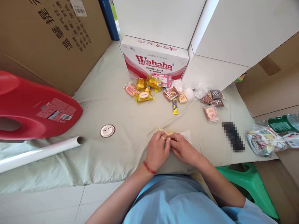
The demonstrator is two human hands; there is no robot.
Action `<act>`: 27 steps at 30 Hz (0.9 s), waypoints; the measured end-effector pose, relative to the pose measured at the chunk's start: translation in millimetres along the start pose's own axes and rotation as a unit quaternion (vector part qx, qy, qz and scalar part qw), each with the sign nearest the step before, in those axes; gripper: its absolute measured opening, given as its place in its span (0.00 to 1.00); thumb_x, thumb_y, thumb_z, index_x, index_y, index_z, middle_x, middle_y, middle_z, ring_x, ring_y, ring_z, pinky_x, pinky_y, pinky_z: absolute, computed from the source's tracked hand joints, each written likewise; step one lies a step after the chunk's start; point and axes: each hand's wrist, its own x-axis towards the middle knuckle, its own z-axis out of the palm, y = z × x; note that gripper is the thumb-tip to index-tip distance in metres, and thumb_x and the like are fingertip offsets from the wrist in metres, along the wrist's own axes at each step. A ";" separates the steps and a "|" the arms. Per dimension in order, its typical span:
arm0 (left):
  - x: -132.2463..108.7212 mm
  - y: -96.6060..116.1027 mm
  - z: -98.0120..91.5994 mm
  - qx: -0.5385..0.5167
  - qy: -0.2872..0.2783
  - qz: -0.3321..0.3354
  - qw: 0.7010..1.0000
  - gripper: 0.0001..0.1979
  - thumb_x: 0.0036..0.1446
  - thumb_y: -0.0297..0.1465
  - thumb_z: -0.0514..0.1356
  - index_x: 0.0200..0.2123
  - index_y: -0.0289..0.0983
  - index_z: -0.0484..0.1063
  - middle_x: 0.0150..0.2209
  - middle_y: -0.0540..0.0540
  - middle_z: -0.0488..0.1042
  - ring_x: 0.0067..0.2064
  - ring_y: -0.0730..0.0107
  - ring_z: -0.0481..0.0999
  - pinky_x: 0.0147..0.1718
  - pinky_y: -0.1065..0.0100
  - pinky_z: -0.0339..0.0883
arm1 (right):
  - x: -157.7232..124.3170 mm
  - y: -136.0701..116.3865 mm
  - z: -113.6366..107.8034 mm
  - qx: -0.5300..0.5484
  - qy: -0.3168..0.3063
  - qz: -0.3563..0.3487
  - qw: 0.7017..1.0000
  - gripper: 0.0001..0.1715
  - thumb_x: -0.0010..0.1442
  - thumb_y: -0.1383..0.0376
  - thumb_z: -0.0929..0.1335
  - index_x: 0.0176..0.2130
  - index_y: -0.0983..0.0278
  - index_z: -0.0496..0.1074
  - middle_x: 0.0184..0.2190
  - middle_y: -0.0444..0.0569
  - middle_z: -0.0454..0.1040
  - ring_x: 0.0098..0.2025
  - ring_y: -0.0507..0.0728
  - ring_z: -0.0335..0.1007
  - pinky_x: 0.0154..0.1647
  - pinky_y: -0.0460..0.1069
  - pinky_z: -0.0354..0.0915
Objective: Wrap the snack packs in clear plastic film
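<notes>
My left hand [158, 151], with a ring and a red wrist string, is closed at the near edge of a pale yellowish wrapper [167, 130]. Beside it, my right hand [183, 148] has its fingers bent and meets the left at the fingertips, gripping the same wrapper. A whitish, see-through part [187, 135] shows beyond the right fingers. The hands hide most of it. Farther off lie yellow snack packs [143, 96], a pink pack [163, 80], a brown pack [171, 94] and a small blue-yellow pack [175, 106].
A Wahaha box [155, 60] stands at the back. On the left are a red jug [35, 109], a white tube [42, 152] and a round badge [107, 131]. To the right lie more packs [211, 113], a pixelated dark object [233, 137] and a bagged item [261, 141].
</notes>
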 end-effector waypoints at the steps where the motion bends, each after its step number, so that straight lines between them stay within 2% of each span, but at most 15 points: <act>1: -4.8 2.0 5.9 0.048 0.000 0.024 0.999 0.10 0.69 0.31 0.56 0.46 0.36 0.77 0.49 0.40 0.79 0.50 0.58 0.78 0.48 0.58 0.72 | -2.7 4.1 -2.2 0.020 0.024 0.014 0.999 0.21 0.68 0.73 0.63 0.54 0.59 0.76 0.50 0.52 0.76 0.52 0.59 0.71 0.55 0.56 0.70; 4: -18.5 -0.3 17.4 0.159 0.003 0.073 0.985 0.15 0.68 0.29 0.57 0.55 0.34 0.74 0.57 0.37 0.78 0.56 0.52 0.75 0.50 0.53 0.71 | -13.9 19.1 -5.5 -0.036 0.140 0.136 0.980 0.19 0.69 0.66 0.64 0.56 0.59 0.75 0.50 0.54 0.76 0.52 0.62 0.71 0.56 0.59 0.70; 6: -24.7 -4.2 20.7 0.190 0.007 0.095 0.977 0.19 0.66 0.26 0.57 0.59 0.32 0.73 0.60 0.37 0.77 0.59 0.52 0.74 0.51 0.53 0.71 | -21.8 27.7 -4.4 -0.118 0.180 0.209 0.954 0.21 0.66 0.60 0.69 0.57 0.62 0.75 0.55 0.60 0.73 0.57 0.68 0.67 0.60 0.65 0.67; 7: -26.7 -5.8 21.6 0.199 0.007 0.101 0.975 0.20 0.66 0.25 0.56 0.60 0.32 0.72 0.60 0.37 0.76 0.59 0.53 0.74 0.52 0.53 0.70 | -25.3 30.4 -3.9 -0.142 0.174 0.224 0.948 0.21 0.64 0.59 0.70 0.54 0.64 0.76 0.57 0.62 0.71 0.60 0.70 0.64 0.62 0.67 0.64; 9: -28.8 -8.1 22.6 0.215 0.004 0.102 0.971 0.21 0.66 0.25 0.56 0.60 0.33 0.72 0.61 0.38 0.76 0.59 0.54 0.74 0.51 0.54 0.70 | -29.8 31.2 -5.5 -0.139 0.155 0.235 0.949 0.14 0.63 0.60 0.70 0.46 0.63 0.77 0.57 0.62 0.71 0.61 0.70 0.63 0.63 0.65 0.64; 10: -29.1 -8.8 23.0 0.222 0.003 0.102 0.970 0.20 0.66 0.25 0.56 0.60 0.33 0.72 0.61 0.39 0.76 0.59 0.54 0.74 0.51 0.54 0.70 | -30.3 29.0 -8.2 -0.120 0.150 0.240 0.952 0.10 0.64 0.61 0.68 0.43 0.62 0.76 0.55 0.60 0.73 0.58 0.68 0.67 0.60 0.63 0.66; 12: -29.4 -9.6 24.0 0.232 -0.001 0.104 0.967 0.20 0.66 0.25 0.55 0.60 0.34 0.73 0.61 0.40 0.76 0.59 0.55 0.74 0.50 0.55 0.70 | -25.7 20.4 -15.9 -0.062 0.140 0.263 0.953 0.09 0.66 0.60 0.66 0.38 0.61 0.73 0.44 0.53 0.76 0.46 0.61 0.73 0.49 0.55 0.70; 14: -29.5 -9.9 25.4 0.240 -0.008 0.105 0.965 0.20 0.66 0.25 0.55 0.60 0.35 0.74 0.62 0.39 0.76 0.59 0.55 0.74 0.48 0.55 0.69 | -12.1 8.9 -22.8 -0.007 0.129 0.286 0.950 0.10 0.67 0.57 0.66 0.36 0.60 0.71 0.31 0.45 0.74 0.33 0.56 0.71 0.37 0.50 0.67; 16: -29.4 -10.0 27.4 0.246 -0.016 0.109 0.963 0.20 0.67 0.24 0.55 0.59 0.35 0.74 0.62 0.38 0.76 0.60 0.54 0.74 0.47 0.54 0.69 | 10.0 -2.2 -23.6 0.008 0.115 0.288 0.951 0.10 0.67 0.57 0.67 0.35 0.60 0.70 0.26 0.41 0.71 0.29 0.54 0.68 0.33 0.48 0.63; 19: -28.8 -10.8 28.6 0.243 -0.007 0.131 0.961 0.18 0.67 0.23 0.54 0.56 0.33 0.76 0.60 0.36 0.77 0.62 0.53 0.73 0.51 0.53 0.68 | 49.4 -14.9 -12.0 -0.039 0.077 0.271 0.959 0.05 0.67 0.64 0.67 0.37 0.61 0.72 0.32 0.44 0.76 0.35 0.54 0.71 0.38 0.47 0.63; 22: -30.6 -14.0 21.7 0.204 0.006 0.144 0.968 0.17 0.65 0.24 0.55 0.55 0.30 0.76 0.59 0.33 0.77 0.64 0.52 0.72 0.57 0.53 0.66 | 76.5 -25.2 4.2 -0.114 0.008 0.266 0.957 0.10 0.71 0.67 0.63 0.42 0.63 0.74 0.43 0.51 0.77 0.42 0.56 0.73 0.44 0.49 0.65; 24: -35.6 -18.2 11.7 0.150 -0.001 0.136 0.979 0.18 0.64 0.24 0.56 0.55 0.32 0.76 0.59 0.35 0.77 0.64 0.53 0.72 0.61 0.52 0.64 | 80.9 -31.3 12.2 -0.161 -0.019 0.259 0.952 0.13 0.74 0.63 0.62 0.47 0.63 0.74 0.47 0.54 0.76 0.45 0.58 0.73 0.45 0.51 0.67; 27: -48.7 -27.5 -6.0 0.080 0.004 0.121 0.989 0.17 0.64 0.23 0.54 0.52 0.39 0.77 0.52 0.42 0.81 0.59 0.58 0.76 0.64 0.51 0.62 | 73.0 -37.2 20.7 -0.214 -0.019 0.223 0.951 0.20 0.72 0.51 0.65 0.51 0.64 0.72 0.49 0.58 0.73 0.50 0.65 0.70 0.46 0.55 0.69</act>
